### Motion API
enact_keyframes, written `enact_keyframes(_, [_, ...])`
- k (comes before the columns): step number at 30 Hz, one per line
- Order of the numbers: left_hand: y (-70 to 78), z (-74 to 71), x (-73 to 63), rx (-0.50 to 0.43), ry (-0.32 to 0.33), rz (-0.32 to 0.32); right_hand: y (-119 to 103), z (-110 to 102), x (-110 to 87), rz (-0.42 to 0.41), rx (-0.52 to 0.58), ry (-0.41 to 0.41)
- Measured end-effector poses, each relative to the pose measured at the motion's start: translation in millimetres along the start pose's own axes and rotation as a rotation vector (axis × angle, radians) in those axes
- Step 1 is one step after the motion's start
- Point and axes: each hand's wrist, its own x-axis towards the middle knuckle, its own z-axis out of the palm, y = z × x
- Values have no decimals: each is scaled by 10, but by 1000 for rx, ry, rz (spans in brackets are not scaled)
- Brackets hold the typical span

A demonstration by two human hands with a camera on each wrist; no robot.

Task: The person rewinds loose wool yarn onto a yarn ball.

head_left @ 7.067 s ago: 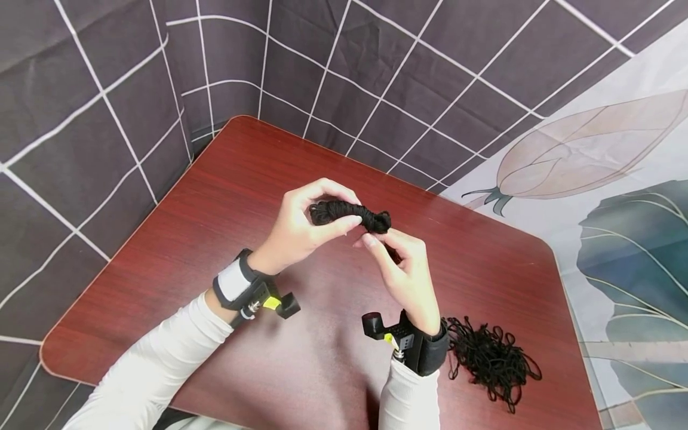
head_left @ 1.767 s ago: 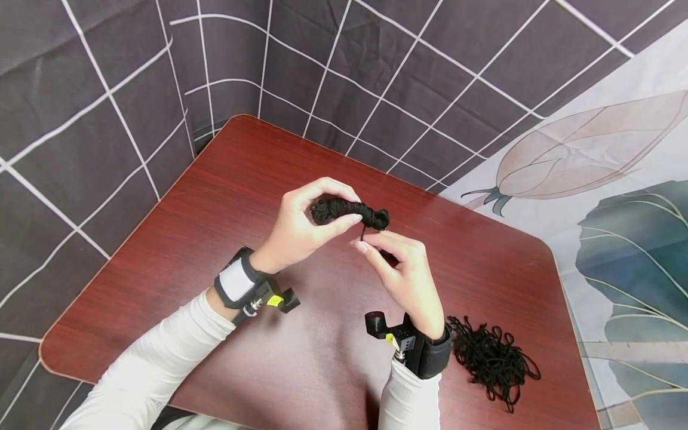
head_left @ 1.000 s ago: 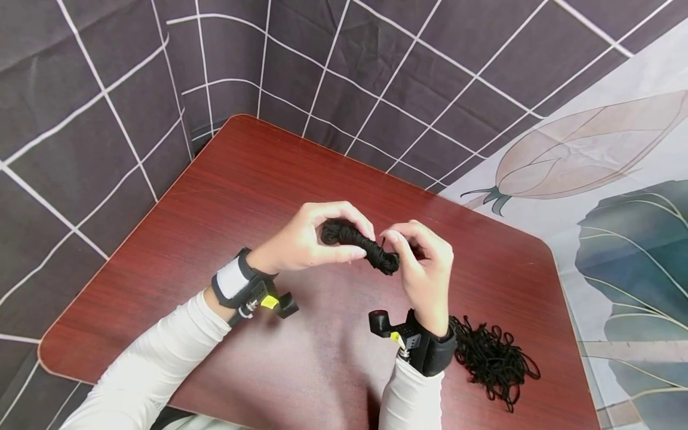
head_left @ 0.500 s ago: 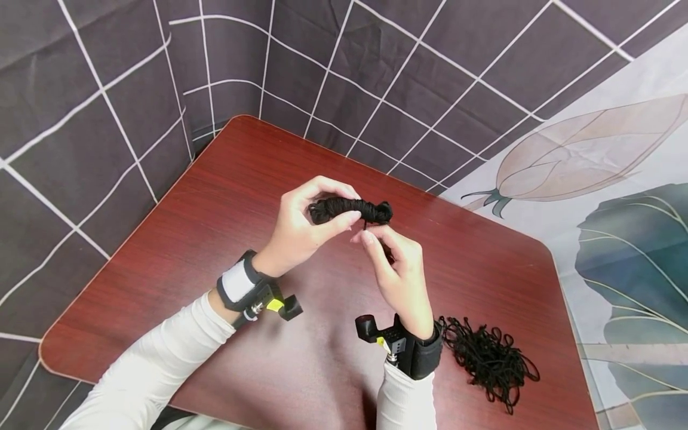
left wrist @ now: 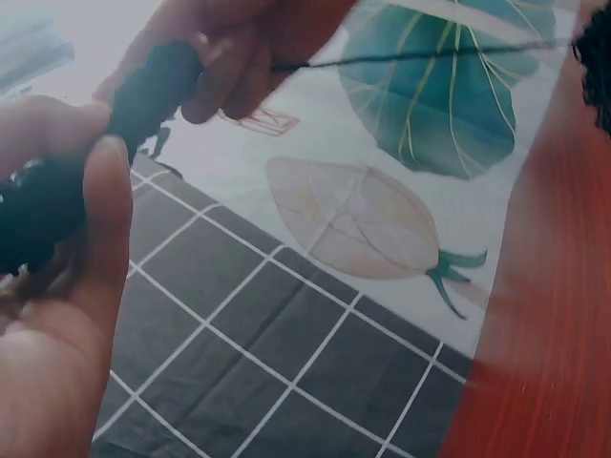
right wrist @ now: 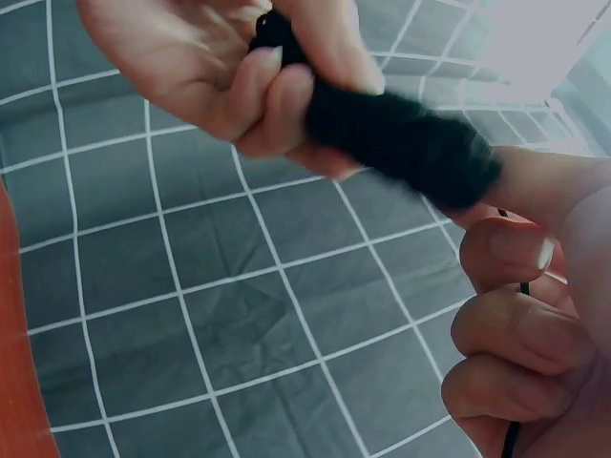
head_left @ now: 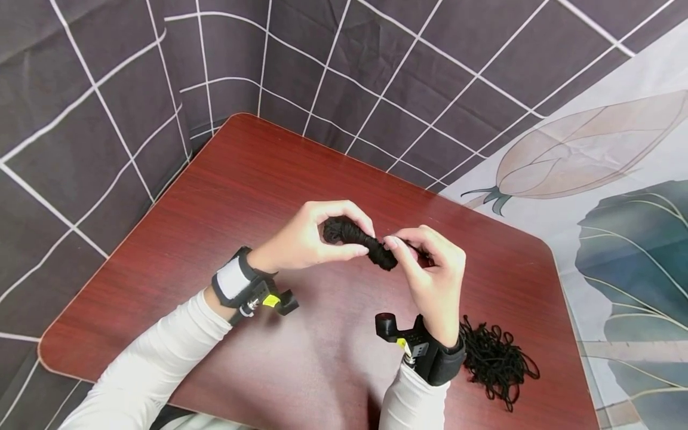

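A bundle of black cord [head_left: 344,230], wound round its middle, is held in the air between the thumb and fingers of my left hand [head_left: 298,239]. Its right end tilts downward in the head view. At that end my right hand [head_left: 434,272] pinches the cord with thumb and forefinger, its other fingers curled. In the right wrist view a thin cord strand [right wrist: 512,439] runs down through those fingers. The left wrist view shows the strand [left wrist: 430,54] stretching away from the right hand toward a dark cord heap at the frame's edge.
A loose, tangled pile of black cord [head_left: 500,365] lies on the reddish-brown table [head_left: 242,179], just right of my right wrist. Dark grid-patterned cloth [head_left: 322,65] hangs behind and to the left. A leaf-print cloth [head_left: 634,239] covers the right side.
Over the last second the bundle rises level, then swings back lower with its right end tipped down. My right hand circles round that end and is now farther right. The left keeps its hold.
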Motion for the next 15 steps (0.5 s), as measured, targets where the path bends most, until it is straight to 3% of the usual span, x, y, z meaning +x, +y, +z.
enact_keyframes(4, [-51,-20,-19,-77,-15,18,83,11,-5,20,83,-25])
enact_keyframes(7, [-136,-33,-34,-149,16,35,207,32,-35,33,89,-62])
enact_keyframes(10, [-219,-45,-50,-185,96,39,308,72,-60,46,40,-115])
enact_keyframes(15, [-214,-44,-39,-104,270,37,302,162,-70,46,-35,-248])
